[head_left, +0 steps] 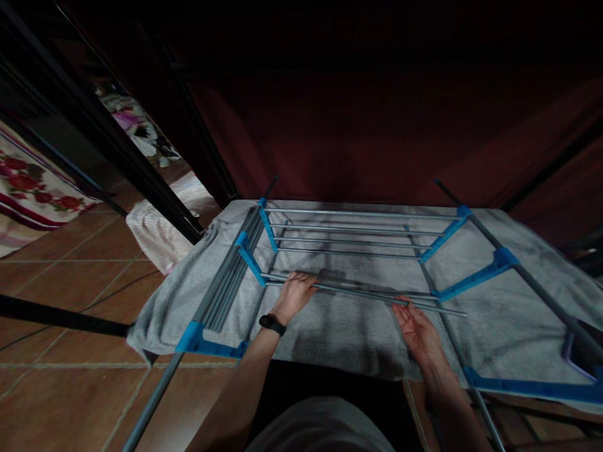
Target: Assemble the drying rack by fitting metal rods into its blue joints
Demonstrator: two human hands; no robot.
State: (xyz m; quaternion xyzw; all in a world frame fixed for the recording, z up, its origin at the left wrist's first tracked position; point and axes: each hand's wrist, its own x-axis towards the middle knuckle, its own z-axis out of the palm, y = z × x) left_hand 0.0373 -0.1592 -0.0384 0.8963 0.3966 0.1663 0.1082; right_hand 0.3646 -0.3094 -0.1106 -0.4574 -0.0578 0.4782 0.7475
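Observation:
A thin grey metal rod (pixel 355 291) lies across the front of a partly assembled rack, with both of my hands on it. My left hand (pixel 298 292), with a black band at the wrist, is closed around its left portion, close to a blue plastic bracket (pixel 253 258). Toward the right, my right hand (pixel 417 326) pinches the rod with its fingertips. The rod's right end sticks out past that hand, in front of the right blue bracket (pixel 473 280). Behind, several rods (pixel 348 243) span the two sides of the rack.
Several loose rods (pixel 233 276) lie bundled along the rack's left side. A grey towel-like cover (pixel 348 333) lies under everything. A dark device (pixel 584 348) rests at the right edge. Dark posts and a dark red panel (pixel 377 138) stand behind; tiled floor (pixel 56 301) shows at left.

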